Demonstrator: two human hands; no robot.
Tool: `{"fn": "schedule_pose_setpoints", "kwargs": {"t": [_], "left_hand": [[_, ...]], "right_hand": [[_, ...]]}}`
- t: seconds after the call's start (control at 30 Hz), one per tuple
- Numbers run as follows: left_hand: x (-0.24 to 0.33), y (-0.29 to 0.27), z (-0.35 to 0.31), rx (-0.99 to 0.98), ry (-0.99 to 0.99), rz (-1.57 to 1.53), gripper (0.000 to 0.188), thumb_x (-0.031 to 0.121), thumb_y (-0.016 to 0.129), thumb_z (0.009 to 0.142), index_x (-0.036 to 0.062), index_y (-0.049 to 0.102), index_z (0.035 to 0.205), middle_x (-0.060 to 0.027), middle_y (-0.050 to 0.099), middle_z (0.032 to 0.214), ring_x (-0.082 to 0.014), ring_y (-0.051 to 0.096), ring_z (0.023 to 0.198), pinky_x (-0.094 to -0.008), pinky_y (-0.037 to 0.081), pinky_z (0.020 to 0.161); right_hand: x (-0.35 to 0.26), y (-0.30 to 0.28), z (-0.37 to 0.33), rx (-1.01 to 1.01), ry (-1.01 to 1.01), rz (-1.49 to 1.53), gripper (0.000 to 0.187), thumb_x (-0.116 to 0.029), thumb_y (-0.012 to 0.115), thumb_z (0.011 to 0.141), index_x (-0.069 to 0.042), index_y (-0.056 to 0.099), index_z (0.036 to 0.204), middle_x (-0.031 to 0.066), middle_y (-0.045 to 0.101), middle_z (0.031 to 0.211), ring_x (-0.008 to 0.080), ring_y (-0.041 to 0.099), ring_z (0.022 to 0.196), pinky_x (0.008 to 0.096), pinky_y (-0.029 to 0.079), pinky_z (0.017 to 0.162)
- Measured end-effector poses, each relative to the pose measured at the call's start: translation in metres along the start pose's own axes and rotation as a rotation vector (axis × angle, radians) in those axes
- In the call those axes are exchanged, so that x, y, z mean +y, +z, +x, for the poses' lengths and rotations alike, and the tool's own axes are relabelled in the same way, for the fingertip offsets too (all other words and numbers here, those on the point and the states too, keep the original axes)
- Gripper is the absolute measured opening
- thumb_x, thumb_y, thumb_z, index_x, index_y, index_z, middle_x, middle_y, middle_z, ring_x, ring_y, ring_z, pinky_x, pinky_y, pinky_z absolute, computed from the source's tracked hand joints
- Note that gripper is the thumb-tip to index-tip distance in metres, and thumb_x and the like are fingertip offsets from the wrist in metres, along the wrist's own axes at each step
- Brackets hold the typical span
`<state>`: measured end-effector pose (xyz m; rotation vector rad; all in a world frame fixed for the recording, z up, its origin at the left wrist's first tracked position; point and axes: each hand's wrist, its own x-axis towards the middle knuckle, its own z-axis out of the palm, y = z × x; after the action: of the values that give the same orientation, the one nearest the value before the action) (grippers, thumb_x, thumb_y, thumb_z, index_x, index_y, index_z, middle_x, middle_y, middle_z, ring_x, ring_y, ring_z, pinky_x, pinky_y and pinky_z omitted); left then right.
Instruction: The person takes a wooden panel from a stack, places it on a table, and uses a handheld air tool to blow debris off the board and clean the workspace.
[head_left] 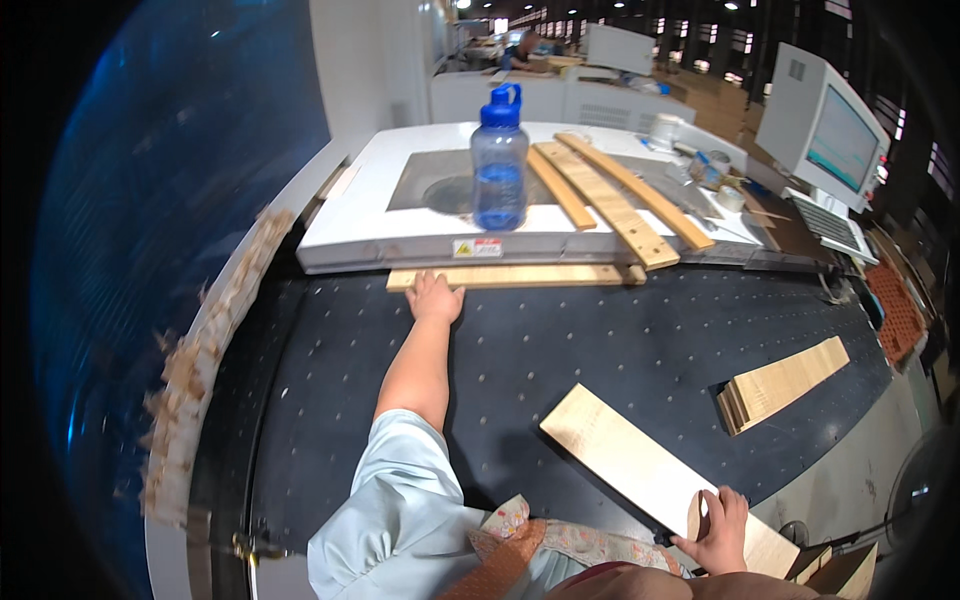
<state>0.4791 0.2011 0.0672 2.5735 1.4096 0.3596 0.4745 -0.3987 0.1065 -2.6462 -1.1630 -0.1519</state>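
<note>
My left hand (434, 298) reaches forward, its spread fingers lying on the left end of a narrow wooden strip (530, 276). That strip lies along the front edge of a white machine housing. At the lower right my right hand (722, 530) is closed on a wide, pale wooden board (640, 462), thumb and fingers curled at its near part. The board slants across the near side of the dark dotted table (380, 330). Right of it, a short stack of wooden boards (785, 383) lies on the table.
A clear bottle with a blue lid (498, 165) stands on the white housing (350, 225), beside several wooden strips (610, 205). A monitor (830, 130) and keyboard (825, 222) are at the right. Wood shavings (185, 390) cling along the left edge. A person (522, 52) is far back.
</note>
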Motion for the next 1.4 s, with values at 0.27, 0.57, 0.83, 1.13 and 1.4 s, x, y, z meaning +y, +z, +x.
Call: {"fn": "schedule_pose_setpoints", "kwargs": {"t": [0.27, 0.57, 0.83, 1.13, 1.4], "left_hand": [[-0.004, 0.032, 0.02, 0.069, 0.049, 0.043, 0.064, 0.047, 0.048, 0.09, 0.0047, 0.036, 0.136, -0.0097, 0.034, 0.143, -0.0237, 0.024, 0.136, -0.0506, 0.02, 0.11], [-0.051, 0.017, -0.039, 0.144, 0.168, -0.072, 0.053, 0.041, 0.056, 0.087, 0.0018, 0.047, 0.123, -0.0144, 0.042, 0.136, -0.0309, 0.032, 0.132, -0.0466, 0.028, 0.107], [-0.145, -0.051, -0.223, 0.125, 0.218, -0.12, 0.058, 0.032, 0.064, 0.082, -0.004, 0.045, 0.124, -0.023, 0.044, 0.132, -0.0377, 0.036, 0.128, -0.0437, 0.03, 0.106], [-0.181, -0.096, -0.399, 0.047, 0.06, -0.116, 0.067, 0.027, 0.07, 0.077, -0.0019, 0.04, 0.13, -0.0235, 0.038, 0.138, -0.0407, 0.032, 0.131, -0.0503, 0.027, 0.107], [-0.178, -0.086, -0.406, 0.2, 0.069, -0.105, 0.056, 0.034, 0.067, 0.077, 0.0042, 0.052, 0.122, -0.0188, 0.043, 0.136, -0.0379, 0.037, 0.128, -0.0512, 0.032, 0.103]], "right_hand": [[-0.01, 0.006, -0.016, 0.07, 0.077, 0.05, 0.083, -0.046, 0.081, 0.054, -0.001, 0.049, 0.115, 0.0231, 0.043, 0.116, 0.0408, 0.042, 0.106, 0.0483, 0.035, 0.092], [-0.032, -0.017, 0.036, 0.111, -0.19, -0.026, 0.077, -0.045, 0.08, 0.053, -0.004, 0.053, 0.112, 0.0224, 0.045, 0.115, 0.0425, 0.044, 0.103, 0.054, 0.033, 0.094], [-0.072, -0.031, 0.143, 0.082, -0.519, -0.017, 0.077, -0.039, 0.082, 0.054, -0.008, 0.052, 0.117, 0.0198, 0.045, 0.122, 0.04, 0.043, 0.112, 0.0551, 0.031, 0.1], [-0.181, 0.082, 0.3, -0.127, -0.841, 0.226, 0.075, -0.044, 0.078, 0.063, -0.008, 0.051, 0.123, 0.0192, 0.047, 0.123, 0.0397, 0.043, 0.114, 0.0463, 0.033, 0.101], [-0.267, 0.173, 0.371, -0.137, -0.725, 0.043, 0.061, -0.04, 0.069, 0.076, -0.016, 0.048, 0.128, 0.0131, 0.042, 0.135, 0.035, 0.029, 0.133, 0.0575, 0.023, 0.107]]}}
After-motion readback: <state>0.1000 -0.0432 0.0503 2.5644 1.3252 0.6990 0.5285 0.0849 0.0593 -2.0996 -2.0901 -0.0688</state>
